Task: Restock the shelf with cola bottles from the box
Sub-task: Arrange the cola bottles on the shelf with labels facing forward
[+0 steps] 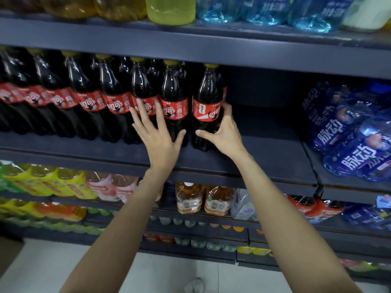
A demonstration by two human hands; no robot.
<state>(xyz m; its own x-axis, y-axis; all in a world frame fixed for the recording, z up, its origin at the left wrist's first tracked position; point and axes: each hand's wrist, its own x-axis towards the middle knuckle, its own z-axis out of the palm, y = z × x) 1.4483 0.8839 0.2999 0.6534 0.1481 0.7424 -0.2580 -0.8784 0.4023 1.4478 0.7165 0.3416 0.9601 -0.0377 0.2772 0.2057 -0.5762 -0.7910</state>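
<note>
End cola bottle [208,111] upright on shelf [264,153], gripped low by R hand [225,132]. L hand [158,134] spread flat on next bottle [174,102]. Bare shelf to right.

A row of cola bottles [88,98] stands upright on the dark shelf [264,149], each dark with a red label and yellow cap. The left hand [159,132] lies flat, fingers spread, against the bottles near the row's right end. The end bottle [208,108] stands just right of that hand, with the right hand [224,132] wrapped round its lower body. Right of that hand the shelf is bare.
</note>
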